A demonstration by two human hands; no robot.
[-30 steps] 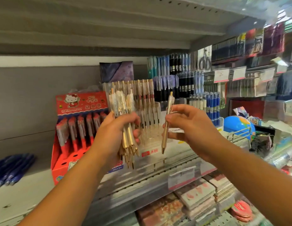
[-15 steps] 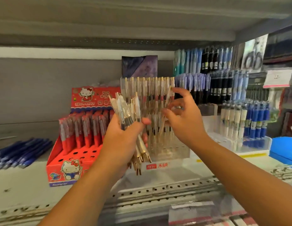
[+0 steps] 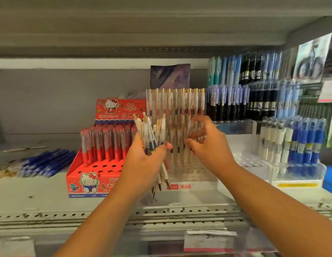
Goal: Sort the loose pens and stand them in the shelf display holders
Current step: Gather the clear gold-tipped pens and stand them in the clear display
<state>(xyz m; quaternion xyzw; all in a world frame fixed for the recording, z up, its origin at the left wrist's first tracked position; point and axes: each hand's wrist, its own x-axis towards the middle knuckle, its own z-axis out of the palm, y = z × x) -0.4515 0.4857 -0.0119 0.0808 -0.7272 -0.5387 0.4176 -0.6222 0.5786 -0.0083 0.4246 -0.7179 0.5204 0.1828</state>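
red display box [image 3: 124, 113]: "HELLO KITTY" | clear holder [image 3: 196, 184] label: Chinese characters, red

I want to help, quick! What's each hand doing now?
Left hand: holds a bunch of pens.
Right hand: fingers curled by the clear holder; too blurred to tell.

Bare L forearm [image 3: 98, 225], bare R forearm [image 3: 282, 210], both slim, L hand [image 3: 143, 164] & R hand [image 3: 211, 151] bare

Head-worn camera faces the shelf [image 3: 41, 191] closely, angled slightly downward.
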